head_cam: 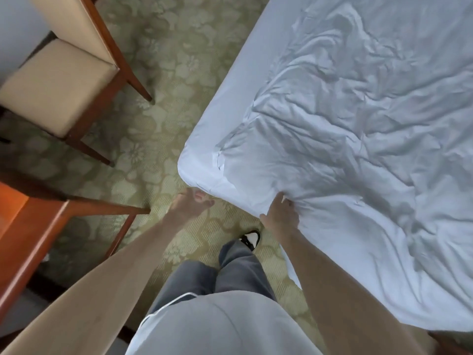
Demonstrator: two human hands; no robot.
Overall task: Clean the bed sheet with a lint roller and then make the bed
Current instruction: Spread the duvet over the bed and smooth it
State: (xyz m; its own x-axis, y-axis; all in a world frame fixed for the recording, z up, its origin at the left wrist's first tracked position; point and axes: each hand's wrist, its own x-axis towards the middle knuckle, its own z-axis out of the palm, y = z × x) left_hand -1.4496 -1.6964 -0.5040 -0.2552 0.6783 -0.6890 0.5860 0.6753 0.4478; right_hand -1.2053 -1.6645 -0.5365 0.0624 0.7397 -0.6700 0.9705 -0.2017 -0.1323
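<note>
Two hands meet at the near corner of the wrinkled bed sheet (358, 124), which spreads from 1 to 4 o'clock. The right hand (280, 216) grips a fold of it; the left hand (190, 204), blurred, fingers loosely spread, holds nothing. Cushioned chair (58, 85) at 10 o'clock, wooden table (38, 226) at 8, carpet (166, 73) between.

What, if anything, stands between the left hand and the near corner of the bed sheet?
Nothing visible does. The left hand is right beside the corner of the bed sheet, with only carpet under the small gap. The wooden table and chair stand off to its left. The right hand grips the sheet's edge.
</note>
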